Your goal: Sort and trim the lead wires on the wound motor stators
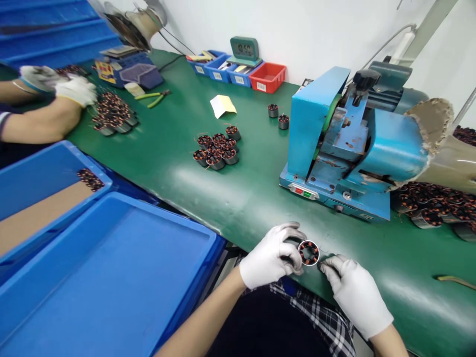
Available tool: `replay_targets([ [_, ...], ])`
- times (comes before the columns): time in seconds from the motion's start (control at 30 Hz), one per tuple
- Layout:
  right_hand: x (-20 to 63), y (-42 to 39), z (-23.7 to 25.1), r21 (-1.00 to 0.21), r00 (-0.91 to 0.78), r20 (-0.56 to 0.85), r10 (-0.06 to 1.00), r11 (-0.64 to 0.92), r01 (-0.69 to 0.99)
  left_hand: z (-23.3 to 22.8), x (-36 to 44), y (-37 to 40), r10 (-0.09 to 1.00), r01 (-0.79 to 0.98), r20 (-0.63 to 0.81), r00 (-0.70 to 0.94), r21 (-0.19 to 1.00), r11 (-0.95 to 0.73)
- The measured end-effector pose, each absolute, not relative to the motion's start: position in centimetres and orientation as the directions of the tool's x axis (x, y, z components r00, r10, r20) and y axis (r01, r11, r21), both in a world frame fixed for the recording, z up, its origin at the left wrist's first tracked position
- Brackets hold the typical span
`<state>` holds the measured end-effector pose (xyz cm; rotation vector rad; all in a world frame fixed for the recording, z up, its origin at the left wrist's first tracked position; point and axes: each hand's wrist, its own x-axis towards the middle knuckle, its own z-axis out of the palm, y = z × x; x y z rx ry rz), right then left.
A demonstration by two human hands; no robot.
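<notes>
In a white glove, my left hand [271, 256] grips a small motor stator [315, 253] by its left side, thumb and fingers curved around the rim. The stator is a silvery ring with copper windings inside, its open face turned up, and thin wire ends stick out at its right. My right hand [357, 293], gloved too, is just right of the stator with thumb and fingertips pinched together. Whatever lies between those fingertips is too small to make out. Both hands are over the front edge of the green bench [256, 198].
A blue grinding machine [386, 144] stands right of centre, with many stators [427, 216] beside it. More stators [215, 148] cluster mid-bench. Blue trays [163, 218] lie left. A co-worker's gloved hands [76, 90] are at a stator pile [113, 111]. Small bins [268, 77] line the wall.
</notes>
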<state>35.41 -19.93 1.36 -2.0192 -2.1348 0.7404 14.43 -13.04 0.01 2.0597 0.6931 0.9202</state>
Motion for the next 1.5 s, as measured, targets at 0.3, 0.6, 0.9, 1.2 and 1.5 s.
replay_targets([
  [0.3, 37.5, -20.1, 4.1, -0.486, -0.169, 0.192, 0.967, 0.244, 0.839, 4.8, 12.6, -15.7, 0.781, 0.404, 0.353, 0.515, 0.704, -0.584],
  [0.6, 33.5, -17.8, 3.0, 0.138, -0.404, 0.218, 0.888, 0.382, 0.914, 0.0, 18.3, -14.7, 0.76, 0.423, 0.336, 0.556, 0.673, -0.607],
  [0.9, 38.8, -17.2, 2.9, 0.235, -0.469, 0.186, 0.864, 0.424, 0.875, -0.2, 17.3, -14.0, 0.747, 0.4, 0.272, 0.606, 0.708, -0.582],
  [1.2, 37.3, -20.2, 4.1, -0.135, -0.429, 0.369, 0.824, 0.505, 0.853, 5.3, 17.3, -14.9, 0.673, 0.475, 0.473, 0.569, 0.479, -0.738],
  [1.5, 34.7, -18.9, 0.7, -0.399, -0.352, 0.0, 0.936, 0.323, 0.858, 1.9, 18.1, -14.2, 0.701, 0.398, 0.196, 0.685, 0.705, -0.587],
])
